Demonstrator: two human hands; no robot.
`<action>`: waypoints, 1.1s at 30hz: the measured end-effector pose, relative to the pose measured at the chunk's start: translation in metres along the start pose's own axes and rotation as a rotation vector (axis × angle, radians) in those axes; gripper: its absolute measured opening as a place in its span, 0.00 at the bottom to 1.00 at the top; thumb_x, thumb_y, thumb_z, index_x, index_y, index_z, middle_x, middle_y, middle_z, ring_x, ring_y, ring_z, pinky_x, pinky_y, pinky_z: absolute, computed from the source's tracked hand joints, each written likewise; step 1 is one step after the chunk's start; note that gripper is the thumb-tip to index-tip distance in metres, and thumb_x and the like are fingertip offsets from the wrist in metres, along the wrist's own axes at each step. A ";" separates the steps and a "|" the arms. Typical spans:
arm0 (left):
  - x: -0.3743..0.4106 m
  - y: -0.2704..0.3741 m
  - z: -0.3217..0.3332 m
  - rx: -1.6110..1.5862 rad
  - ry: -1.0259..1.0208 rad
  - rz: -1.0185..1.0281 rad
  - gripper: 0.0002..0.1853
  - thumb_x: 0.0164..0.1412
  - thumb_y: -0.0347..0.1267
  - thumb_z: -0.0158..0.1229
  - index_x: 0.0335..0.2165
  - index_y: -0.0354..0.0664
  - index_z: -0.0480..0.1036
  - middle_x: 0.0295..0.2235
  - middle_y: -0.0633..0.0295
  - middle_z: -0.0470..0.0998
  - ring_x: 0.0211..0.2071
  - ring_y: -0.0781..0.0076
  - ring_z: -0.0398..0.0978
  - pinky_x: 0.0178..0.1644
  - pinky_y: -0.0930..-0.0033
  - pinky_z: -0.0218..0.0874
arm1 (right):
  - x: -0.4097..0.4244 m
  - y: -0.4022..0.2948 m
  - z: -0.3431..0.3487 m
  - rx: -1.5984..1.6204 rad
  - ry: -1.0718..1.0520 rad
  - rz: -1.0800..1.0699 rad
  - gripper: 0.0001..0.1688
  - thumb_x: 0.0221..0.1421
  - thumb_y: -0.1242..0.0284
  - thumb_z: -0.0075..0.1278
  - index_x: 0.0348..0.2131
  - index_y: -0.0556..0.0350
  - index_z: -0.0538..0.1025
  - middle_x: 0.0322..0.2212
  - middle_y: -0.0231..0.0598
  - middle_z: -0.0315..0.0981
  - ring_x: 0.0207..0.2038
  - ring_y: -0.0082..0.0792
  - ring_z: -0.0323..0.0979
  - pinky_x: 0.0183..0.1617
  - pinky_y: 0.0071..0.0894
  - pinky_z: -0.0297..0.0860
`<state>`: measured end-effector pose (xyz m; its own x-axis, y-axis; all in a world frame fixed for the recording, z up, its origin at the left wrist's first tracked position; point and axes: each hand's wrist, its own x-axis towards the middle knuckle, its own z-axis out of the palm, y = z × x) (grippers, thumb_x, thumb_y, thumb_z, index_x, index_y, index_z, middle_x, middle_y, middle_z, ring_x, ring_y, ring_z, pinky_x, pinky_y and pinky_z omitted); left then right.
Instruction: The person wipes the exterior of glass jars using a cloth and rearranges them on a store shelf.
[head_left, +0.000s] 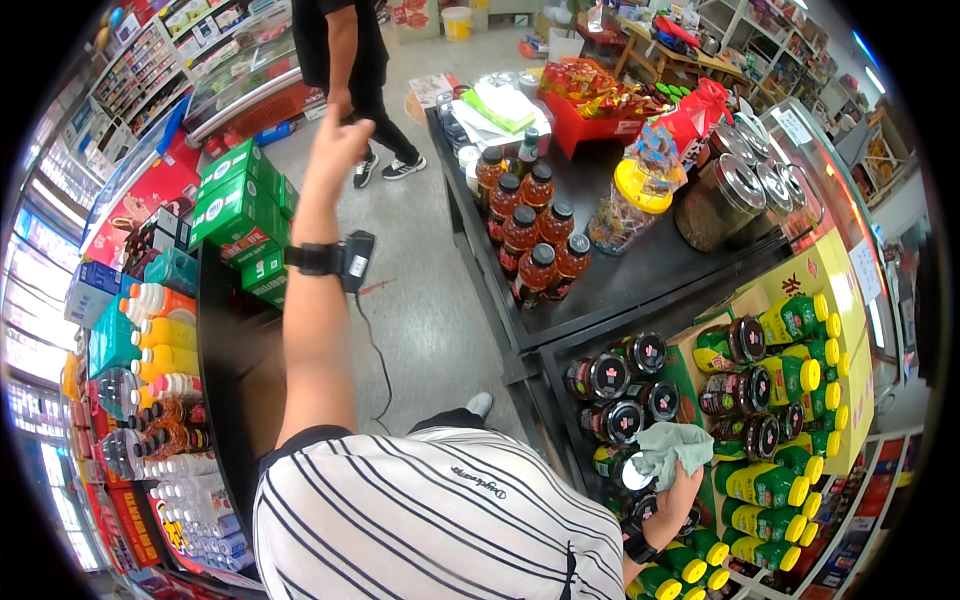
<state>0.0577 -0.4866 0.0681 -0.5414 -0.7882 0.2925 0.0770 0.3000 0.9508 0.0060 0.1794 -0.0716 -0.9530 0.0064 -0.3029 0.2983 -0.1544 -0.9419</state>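
My left hand (340, 146) is stretched out in front of me over the aisle. A finger and the thumb stand apart, and I see nothing held in it. A black device is strapped to that wrist, with a cable hanging from it. My right hand (681, 489) grips a pale green cloth (667, 444) over several dark-lidded jars (622, 420) on the low black shelf. Beside the cloth lie more jars and green bottles with yellow caps (761, 484). The cloth hides part of the jars beneath it.
Bottles of reddish drink (534, 262), a yellow-lidded candy jar (626, 202) and steel-lidded canisters (720, 202) stand on the black table (630, 277). Green cartons (238, 206) and a shelf of drinks (169, 337) are on my left. A person in black (367, 60) stands in the aisle.
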 end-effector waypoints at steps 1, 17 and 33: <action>0.005 -0.008 0.007 0.052 -0.088 -0.021 0.48 0.58 0.34 0.61 0.64 0.28 0.40 0.19 0.72 0.65 0.19 0.85 0.60 0.22 0.80 0.52 | 0.002 0.001 0.000 0.001 -0.007 -0.017 0.29 0.56 0.82 0.49 0.57 0.61 0.63 0.50 0.42 0.68 0.50 0.38 0.70 0.53 0.36 0.67; -0.055 0.051 0.236 -0.136 -0.843 0.266 0.38 0.57 0.30 0.60 0.62 0.33 0.52 0.43 0.54 0.74 0.37 0.71 0.75 0.42 0.69 0.67 | -0.043 -0.003 -0.019 0.060 0.050 -0.141 0.28 0.57 0.77 0.52 0.56 0.62 0.64 0.50 0.42 0.70 0.49 0.37 0.71 0.52 0.36 0.69; -0.231 0.161 0.555 0.007 -1.404 0.649 0.30 0.57 0.38 0.63 0.54 0.36 0.67 0.45 0.54 0.74 0.43 0.70 0.74 0.46 0.68 0.67 | -0.104 -0.009 -0.122 -0.020 0.284 -0.179 0.24 0.54 0.76 0.53 0.51 0.62 0.70 0.44 0.33 0.74 0.45 0.25 0.71 0.50 0.28 0.67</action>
<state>-0.2692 0.0415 0.0968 -0.7423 0.5942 0.3098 0.6005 0.3849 0.7009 0.1085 0.3002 -0.0493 -0.9385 0.3073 -0.1577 0.1307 -0.1069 -0.9856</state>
